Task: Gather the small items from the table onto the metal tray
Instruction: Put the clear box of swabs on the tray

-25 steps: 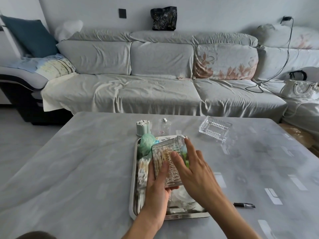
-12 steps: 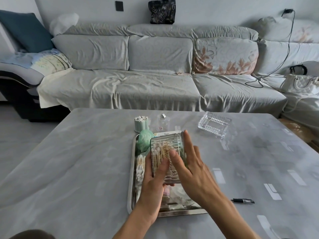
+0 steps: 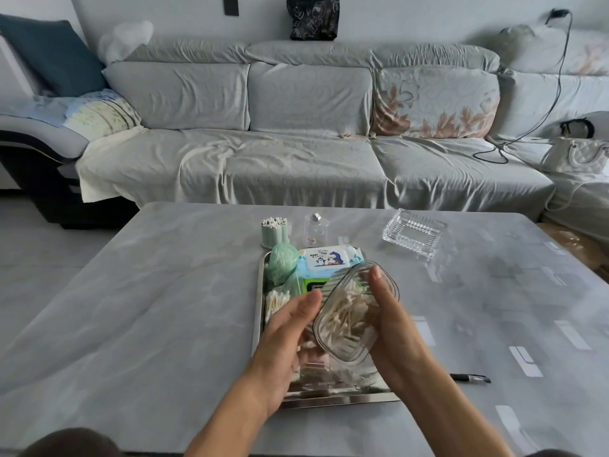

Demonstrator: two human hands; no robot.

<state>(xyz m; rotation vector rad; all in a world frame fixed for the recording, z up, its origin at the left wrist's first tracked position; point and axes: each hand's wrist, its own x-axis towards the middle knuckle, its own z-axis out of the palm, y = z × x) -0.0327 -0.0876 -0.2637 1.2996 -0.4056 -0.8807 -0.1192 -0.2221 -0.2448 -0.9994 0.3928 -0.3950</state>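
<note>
A clear plastic box of cotton swabs (image 3: 349,315) is held tilted above the metal tray (image 3: 258,311), its open side facing me. My left hand (image 3: 286,338) grips its left side and my right hand (image 3: 392,328) its right side. On the tray lie a green ball (image 3: 281,265), a pack of baby wipes (image 3: 329,257), a green packet (image 3: 313,285) and a bundle of swabs (image 3: 275,301). The tray's near part is hidden by my hands.
Beyond the tray stand a green swab holder (image 3: 274,230) and a small clear bottle (image 3: 315,229). A glass dish (image 3: 413,234) sits at the back right. A black pen (image 3: 471,378) lies to the right of the tray. A grey sofa runs behind the table.
The swab box has been lifted off the tray's contents and tipped to the right, opening toward me. Both hands stay on it; the wipes pack is now uncovered.
</note>
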